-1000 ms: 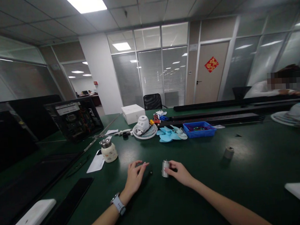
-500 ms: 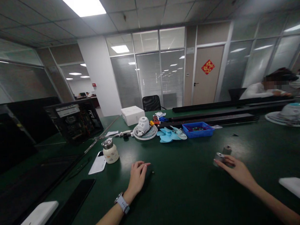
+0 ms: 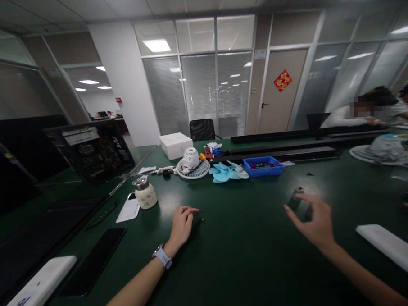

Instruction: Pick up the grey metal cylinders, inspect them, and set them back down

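My left hand (image 3: 182,227) rests on the green table with its fingers loosely stretched and nothing in them. A tiny object (image 3: 203,220), too small to name, lies just right of its fingertips. My right hand (image 3: 313,222) is raised a little on the right, slightly blurred, thumb and fingers spread apart. Just beyond those fingers is a small grey metal cylinder (image 3: 295,196), partly covered by them. Behind the gap of that hand something greyish shows, too blurred to make out. A cream bottle (image 3: 147,196) with a metal lid stands left of my left hand.
Along the back lie a white fan housing (image 3: 192,165), light-blue fan blades (image 3: 227,172), a blue tray (image 3: 263,167) of parts and long black bars (image 3: 291,144). White boxy pieces (image 3: 390,246) flank both sides. A person (image 3: 344,115) sits at far right.
My right hand has let go of the grey cylinder, and its thumb and fingers have spread apart. My left hand keeps its pose. The camera view has tilted down a little.
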`<state>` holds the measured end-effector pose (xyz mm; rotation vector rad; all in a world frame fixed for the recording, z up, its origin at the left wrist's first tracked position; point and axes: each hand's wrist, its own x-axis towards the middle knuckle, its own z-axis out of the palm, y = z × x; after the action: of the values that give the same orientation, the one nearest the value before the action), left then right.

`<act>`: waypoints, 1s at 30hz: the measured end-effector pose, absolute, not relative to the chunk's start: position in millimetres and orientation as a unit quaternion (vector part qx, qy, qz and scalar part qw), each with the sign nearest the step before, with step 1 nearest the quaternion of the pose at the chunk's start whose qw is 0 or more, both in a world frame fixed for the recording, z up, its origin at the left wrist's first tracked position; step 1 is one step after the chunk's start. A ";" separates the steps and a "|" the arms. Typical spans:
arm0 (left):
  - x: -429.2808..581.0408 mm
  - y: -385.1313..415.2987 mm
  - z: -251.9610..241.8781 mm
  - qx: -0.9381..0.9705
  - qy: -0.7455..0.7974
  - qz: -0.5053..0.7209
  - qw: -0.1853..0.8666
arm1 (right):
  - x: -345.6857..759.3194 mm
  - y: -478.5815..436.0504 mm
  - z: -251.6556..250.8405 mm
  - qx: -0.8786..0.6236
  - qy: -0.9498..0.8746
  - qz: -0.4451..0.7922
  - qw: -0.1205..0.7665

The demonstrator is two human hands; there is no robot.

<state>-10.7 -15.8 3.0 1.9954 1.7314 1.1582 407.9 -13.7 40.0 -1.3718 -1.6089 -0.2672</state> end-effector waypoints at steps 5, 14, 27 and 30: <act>-11.9 -14.4 1.6 0.686 0.588 0.410 0.127 | 268.3 -15.0 40.0 -0.413 -0.843 0.207 0.275; -12.7 -15.8 1.4 0.697 0.577 0.409 0.121 | 172.5 7.9 17.6 -0.447 -0.844 0.184 0.234; -14.4 -13.3 1.3 0.705 0.577 0.392 0.125 | 467.7 23.7 62.0 -0.643 -0.655 0.022 0.396; -14.2 -14.0 2.9 0.702 0.582 0.390 0.127 | 517.1 25.6 53.9 -0.735 -0.584 0.046 0.342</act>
<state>-14.2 -14.0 2.9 2.0433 1.6924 1.1357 517.1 25.6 53.9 -1.9110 -1.5189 0.1205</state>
